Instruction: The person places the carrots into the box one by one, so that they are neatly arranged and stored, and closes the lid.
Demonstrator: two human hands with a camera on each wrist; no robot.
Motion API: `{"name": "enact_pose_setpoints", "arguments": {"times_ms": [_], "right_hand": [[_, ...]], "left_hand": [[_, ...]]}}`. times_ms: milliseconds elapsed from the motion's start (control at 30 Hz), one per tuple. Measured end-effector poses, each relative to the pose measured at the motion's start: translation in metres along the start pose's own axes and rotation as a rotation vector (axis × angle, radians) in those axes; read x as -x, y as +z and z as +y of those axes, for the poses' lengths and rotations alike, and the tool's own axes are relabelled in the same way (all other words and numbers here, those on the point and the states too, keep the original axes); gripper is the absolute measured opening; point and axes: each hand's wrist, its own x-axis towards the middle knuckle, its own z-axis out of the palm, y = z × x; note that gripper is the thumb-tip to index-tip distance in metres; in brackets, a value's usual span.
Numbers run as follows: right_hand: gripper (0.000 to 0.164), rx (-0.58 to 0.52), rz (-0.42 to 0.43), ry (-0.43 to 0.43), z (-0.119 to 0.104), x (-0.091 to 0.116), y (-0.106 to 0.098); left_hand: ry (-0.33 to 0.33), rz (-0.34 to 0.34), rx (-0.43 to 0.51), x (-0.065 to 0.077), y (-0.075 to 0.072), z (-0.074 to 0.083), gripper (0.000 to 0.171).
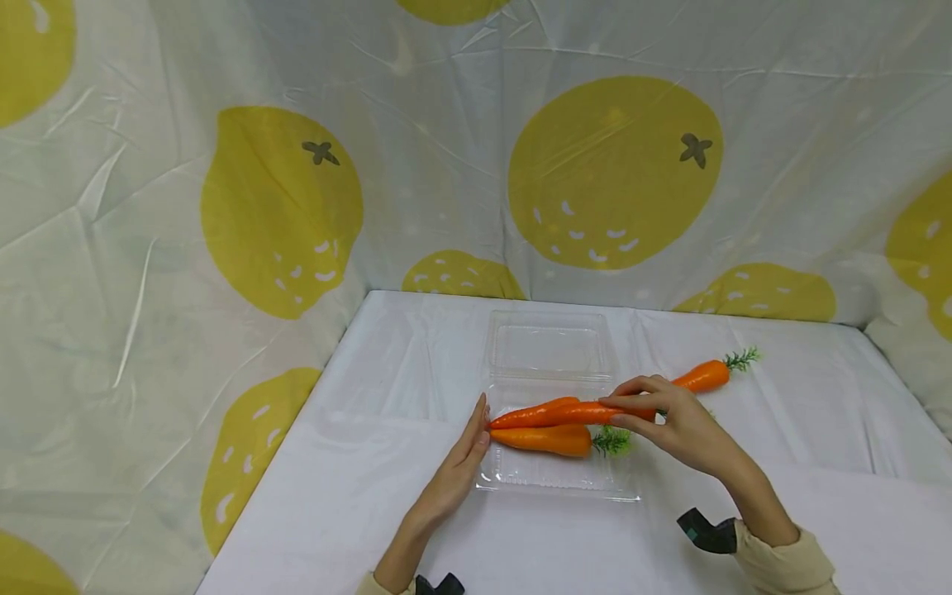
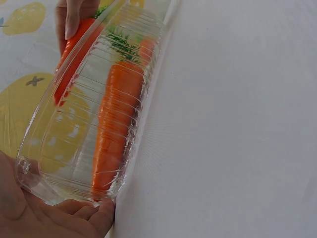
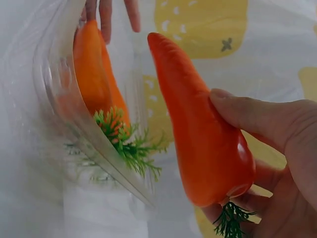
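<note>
Soft, muted light; glints on carrot (image 3: pixel 203 139), container (image 2: pixel 79 153); right wrist view hazy at left.

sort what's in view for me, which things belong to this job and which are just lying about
Seem part of the job:
open clear plastic clamshell container
carrots inside it
carrot held by the right hand
left hand, touching the container
probably the loose carrot on the right

Just around:
white tablecloth
lemon-print sheet

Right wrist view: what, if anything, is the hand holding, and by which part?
The right hand holds an orange carrot by its thick half, toward the leafy end; the tapered tip sticks out beyond the grip.
</note>
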Motion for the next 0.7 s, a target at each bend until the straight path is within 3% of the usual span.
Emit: {"name": "enact_pose_setpoints", "arguments": {"times_ms": [400,700], "right_hand": [[0.032,-0.023,-0.033,0.030,-0.016,-0.003,0.023],[0.029,-0.010,-0.027,-0.013,-0.031,-0.003,0.041]], "left_hand": [[0.006,-0.001,0.001,0.000,-0.001,0.000,0.062],[0.008,-0.002,-0.001,0.001,0.000,0.000,0.061]]}}
